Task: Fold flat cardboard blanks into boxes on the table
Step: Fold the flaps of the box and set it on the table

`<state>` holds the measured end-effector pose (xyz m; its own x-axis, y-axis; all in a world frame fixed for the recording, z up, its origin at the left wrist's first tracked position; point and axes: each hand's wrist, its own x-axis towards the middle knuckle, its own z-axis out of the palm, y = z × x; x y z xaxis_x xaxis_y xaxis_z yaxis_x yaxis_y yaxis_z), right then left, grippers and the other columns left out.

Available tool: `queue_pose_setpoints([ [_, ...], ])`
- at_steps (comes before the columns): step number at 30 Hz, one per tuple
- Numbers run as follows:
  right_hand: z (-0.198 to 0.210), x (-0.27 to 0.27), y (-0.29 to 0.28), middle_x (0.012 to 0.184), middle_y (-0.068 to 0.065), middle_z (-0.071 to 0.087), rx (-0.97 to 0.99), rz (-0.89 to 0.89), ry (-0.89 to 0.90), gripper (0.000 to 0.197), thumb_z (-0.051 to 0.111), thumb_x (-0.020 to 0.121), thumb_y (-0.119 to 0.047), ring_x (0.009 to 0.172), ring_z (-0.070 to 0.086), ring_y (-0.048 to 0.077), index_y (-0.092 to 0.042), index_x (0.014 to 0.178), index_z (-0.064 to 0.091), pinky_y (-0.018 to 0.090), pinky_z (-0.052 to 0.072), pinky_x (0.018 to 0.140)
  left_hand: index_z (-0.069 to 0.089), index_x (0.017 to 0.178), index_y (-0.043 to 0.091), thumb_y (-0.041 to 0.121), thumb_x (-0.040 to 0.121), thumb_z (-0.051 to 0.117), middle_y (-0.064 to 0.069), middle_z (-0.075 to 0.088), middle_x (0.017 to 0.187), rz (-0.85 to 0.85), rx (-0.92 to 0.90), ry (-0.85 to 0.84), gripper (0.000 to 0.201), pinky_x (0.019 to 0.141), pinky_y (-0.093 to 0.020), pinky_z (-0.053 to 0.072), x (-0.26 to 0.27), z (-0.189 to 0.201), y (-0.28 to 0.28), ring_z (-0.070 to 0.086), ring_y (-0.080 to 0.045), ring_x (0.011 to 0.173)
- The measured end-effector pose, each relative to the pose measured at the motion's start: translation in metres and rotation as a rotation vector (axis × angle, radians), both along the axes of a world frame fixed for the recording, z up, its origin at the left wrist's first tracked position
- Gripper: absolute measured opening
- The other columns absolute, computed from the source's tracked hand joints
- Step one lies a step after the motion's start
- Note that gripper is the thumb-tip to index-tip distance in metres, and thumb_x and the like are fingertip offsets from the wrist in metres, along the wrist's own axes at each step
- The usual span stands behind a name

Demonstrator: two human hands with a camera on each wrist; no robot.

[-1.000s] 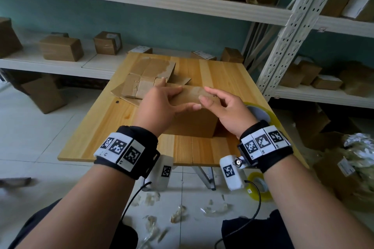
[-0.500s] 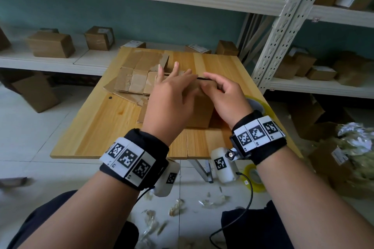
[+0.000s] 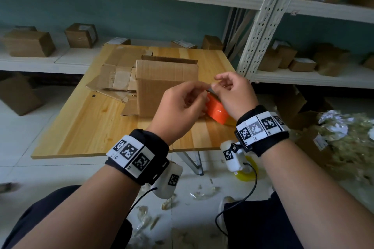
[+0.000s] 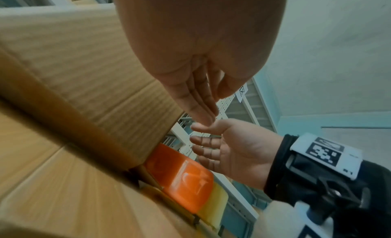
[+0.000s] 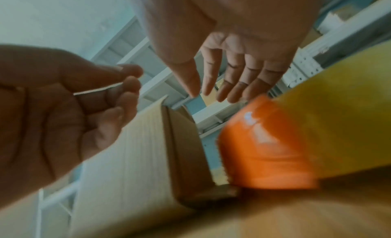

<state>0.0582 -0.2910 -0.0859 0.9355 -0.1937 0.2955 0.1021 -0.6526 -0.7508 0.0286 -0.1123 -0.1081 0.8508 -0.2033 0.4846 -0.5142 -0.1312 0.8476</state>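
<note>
The box stands upright at the frame's centre on the table. It looks light but easily dented, so best held by its side walls. Above the orange tape dispenser, left hand and right hand meet fingertip to fingertip, fingers loosely curled; whether they pinch anything I cannot tell.

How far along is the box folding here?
One box stands erected on the table, top flaps still up. Both hands, left hand and right hand, hover near the orange tape dispenser, gripping nothing I can make out. Flat blanks remain unfolded.
</note>
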Motion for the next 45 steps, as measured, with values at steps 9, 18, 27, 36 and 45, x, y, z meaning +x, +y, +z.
queue_pose_setpoints([
  [9,-0.009,-0.003,-0.018,0.121,0.001,0.066,-0.519,0.013,0.337,0.065,0.069,0.087,-0.066,0.105,0.066,0.026,-0.024,0.134,0.052,0.042,0.057,0.089,0.071,0.124,0.017,0.024,0.102,0.067,0.002,0.075,0.100,-0.055,0.162,0.069,0.024,0.082,-0.044,0.064,0.004,-0.007,-0.011,0.074,-0.015,0.092],
  [18,-0.007,-0.003,-0.017,0.117,0.005,0.065,-0.565,-0.022,0.310,0.049,0.052,0.105,-0.046,0.093,0.064,0.029,-0.024,0.147,0.038,0.038,0.051,0.074,0.074,0.119,0.019,0.021,0.095,0.079,0.006,0.075,0.099,-0.024,0.172,0.087,0.025,0.081,-0.035,0.064,0.011,-0.010,-0.010,0.073,-0.012,0.087],
  [27,0.007,-0.016,-0.037,0.119,-0.006,0.068,-0.187,-0.158,0.074,0.074,0.061,0.084,-0.079,0.104,0.065,0.018,-0.026,0.136,0.060,0.040,0.056,0.092,0.078,0.110,0.014,0.016,0.095,0.078,0.003,0.078,0.095,0.013,0.087,0.103,0.015,0.077,-0.039,0.065,0.004,-0.004,-0.009,0.074,-0.016,0.080],
  [36,0.012,-0.033,-0.047,0.093,-0.017,0.072,-0.078,0.003,-0.049,0.052,0.070,0.083,-0.075,0.083,0.069,-0.001,-0.031,0.112,0.075,0.018,0.053,0.066,0.077,0.116,0.012,0.036,0.107,0.061,-0.002,0.080,0.102,-0.011,0.052,0.325,0.030,0.082,-0.039,0.066,-0.006,0.002,-0.005,0.078,-0.017,0.092],
  [45,0.009,-0.042,-0.060,0.097,-0.005,0.079,0.033,0.161,-0.119,0.051,0.080,0.081,-0.064,0.080,0.077,0.008,-0.023,0.111,0.077,0.023,0.058,0.058,0.073,0.111,0.012,0.050,0.110,0.046,-0.010,0.077,0.107,-0.016,-0.132,0.533,0.047,0.078,-0.032,0.065,-0.008,0.007,-0.009,0.078,-0.024,0.095],
])
